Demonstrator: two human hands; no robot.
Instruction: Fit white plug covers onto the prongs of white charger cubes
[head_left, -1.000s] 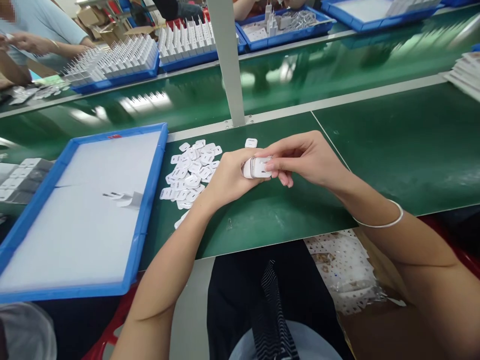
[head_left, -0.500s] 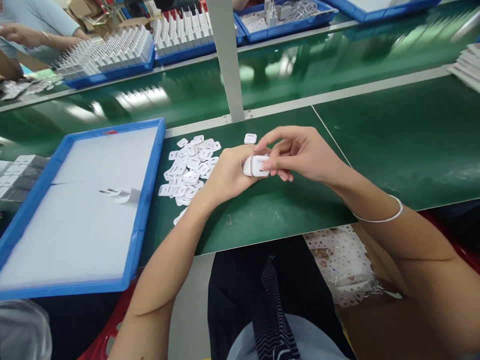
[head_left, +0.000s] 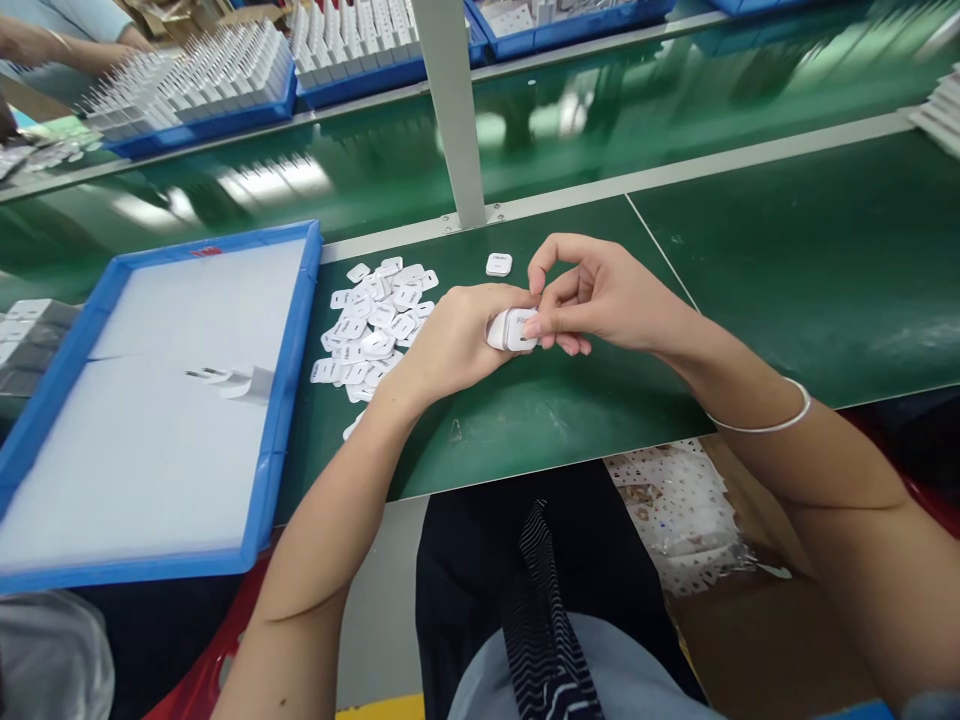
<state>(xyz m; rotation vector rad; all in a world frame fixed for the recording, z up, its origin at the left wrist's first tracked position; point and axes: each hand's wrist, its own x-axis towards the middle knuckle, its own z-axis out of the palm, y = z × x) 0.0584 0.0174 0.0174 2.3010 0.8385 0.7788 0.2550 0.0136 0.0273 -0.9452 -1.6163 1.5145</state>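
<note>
The bare left hand (head_left: pixel 465 335) gripped a white, rounded plastic block (head_left: pixel 516 331) above the smooth green surface (head_left: pixel 525 420). At the block's three o'clock, the bare right hand (head_left: pixel 596 298) touched its face with the thumb. A single white, rounded-square plastic plate (head_left: pixel 499 264) lay near twelve o'clock; a loose heap of similar white plates (head_left: pixel 379 318) spread at nine. Farther toward nine, a blue-rimmed, white-lined rectangular tray (head_left: pixel 289 390) held a white plastic plug with prongs (head_left: pixel 247 384).

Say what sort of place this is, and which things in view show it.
Probably an assembly workshop: rows of pronged plugs stand in blue trays, white caps lie heaped on a green bench, and another person's arm shows beyond.
</note>
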